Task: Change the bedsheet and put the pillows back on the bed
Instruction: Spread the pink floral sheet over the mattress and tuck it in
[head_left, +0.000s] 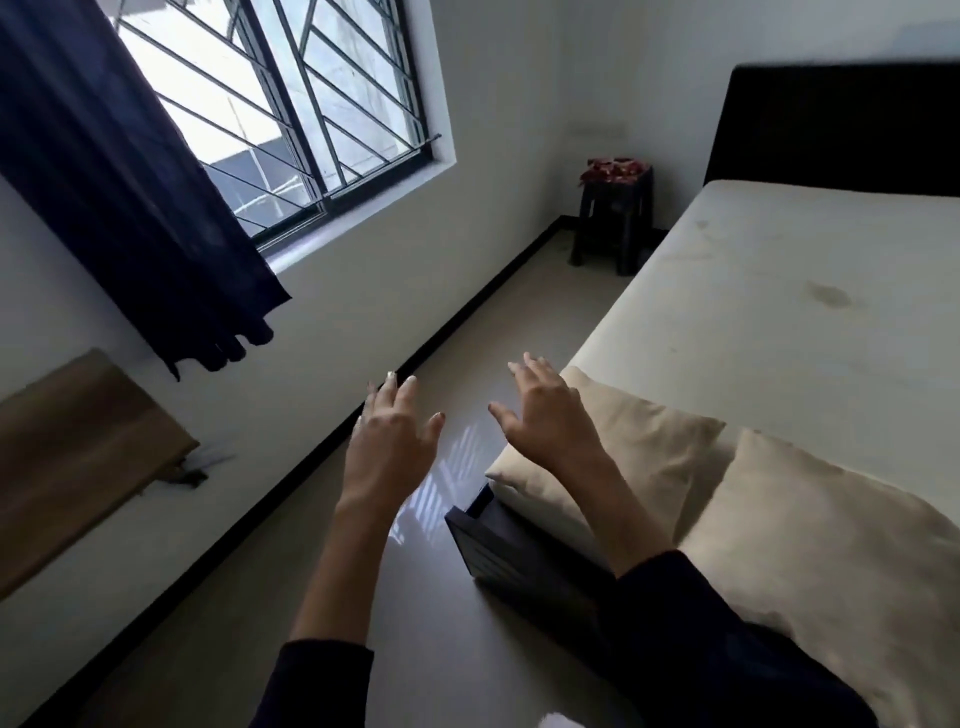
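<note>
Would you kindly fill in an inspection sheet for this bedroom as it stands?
Surface: mattress, cream and stained.
Job's things: edge pillow and second pillow, cream, side by side at the end opposite the headboard; fresh bedsheet not seen.
Clutter: red patterned cloth on dark stool in the corner.
Grips: left hand and right hand open, fingers spread, holding nothing.
Cables: nothing seen.
Surroundings: barred window, dark curtain, wooden panel, glossy floor.

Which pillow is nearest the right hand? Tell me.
The pillow at the mattress corner; the right hand overlaps its edge in view. The other pillow lies beyond it.
</note>
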